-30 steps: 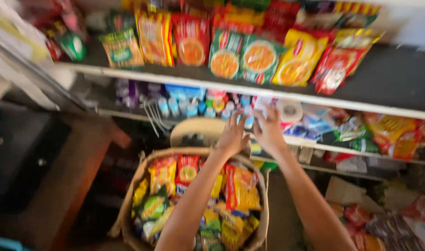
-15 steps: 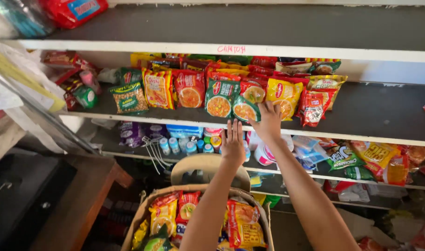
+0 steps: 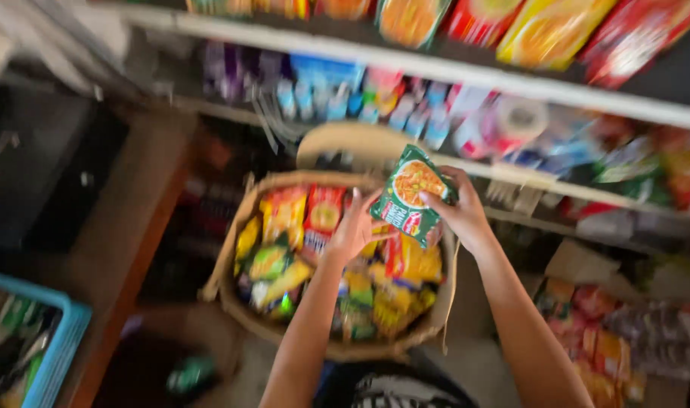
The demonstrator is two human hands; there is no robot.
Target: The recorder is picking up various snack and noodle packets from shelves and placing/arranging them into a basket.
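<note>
Since the earlier frame, both hands have been lowered from the shelf to above the basket (image 3: 235, 291). A green packet (image 3: 410, 195) is gripped by the right hand (image 3: 460, 214) over the basket's far rim. The left hand (image 3: 354, 230) is open, fingers touching the packet's lower edge. Beyond, blurred shelves (image 3: 466, 72) of packets are seen.

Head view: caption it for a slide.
Right hand holds a green noodle packet over a packet-filled woven basket; left hand alongside.
</note>
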